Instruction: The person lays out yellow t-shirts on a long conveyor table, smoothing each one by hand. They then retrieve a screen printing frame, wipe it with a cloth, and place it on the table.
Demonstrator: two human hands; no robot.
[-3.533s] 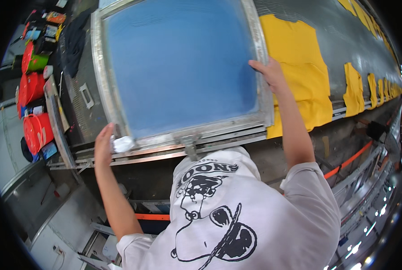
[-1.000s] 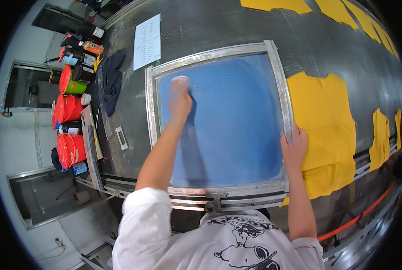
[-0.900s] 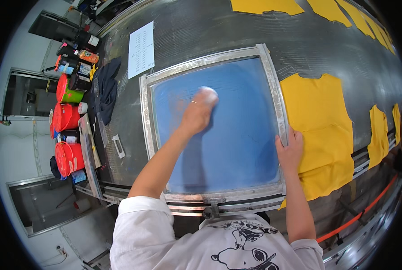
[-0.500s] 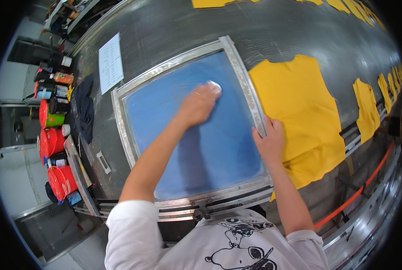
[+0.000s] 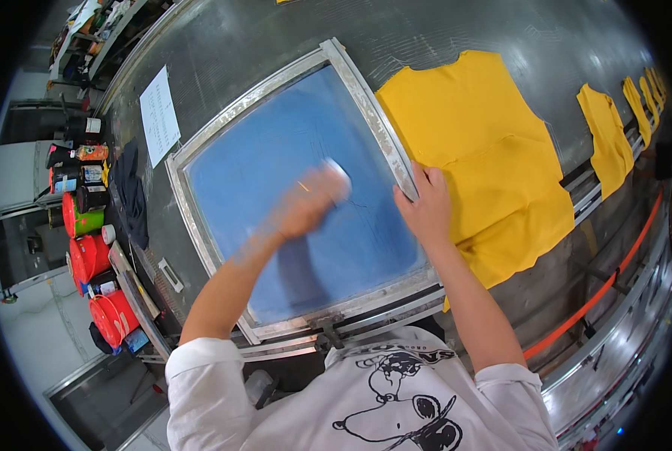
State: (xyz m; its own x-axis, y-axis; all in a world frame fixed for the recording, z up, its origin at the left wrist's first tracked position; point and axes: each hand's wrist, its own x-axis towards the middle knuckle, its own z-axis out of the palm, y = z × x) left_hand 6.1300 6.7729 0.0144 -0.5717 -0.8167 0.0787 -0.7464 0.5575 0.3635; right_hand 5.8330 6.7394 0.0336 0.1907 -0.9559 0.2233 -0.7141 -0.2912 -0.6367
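Observation:
A metal-framed printing screen [image 5: 377, 124] with blue mesh [image 5: 253, 161] lies on the dark table in front of me. My left hand [image 5: 310, 201], blurred by motion, is closed on a small white wad [image 5: 338, 173] over the middle of the mesh. Whether the wad is cloth or paper I cannot tell. Faint dark lines show on the mesh beside it. My right hand [image 5: 428, 203] grips the right bar of the frame, fingers on top. A yellow fabric piece [image 5: 494, 150] is spread just right of the frame, near that hand.
Further right lie more yellow fabric pieces [image 5: 606, 139]. Left of the screen are a white paper sheet [image 5: 159, 116], dark cloth [image 5: 131, 195] and a small white-handled tool [image 5: 171, 275]. Red buckets [image 5: 113, 317] and bottles line the left edge. An orange bar [image 5: 595, 297] runs at lower right.
My left hand has moved the white wad down toward me across the mesh. The right hand keeps its grip on the frame. The whole view has shifted slightly.

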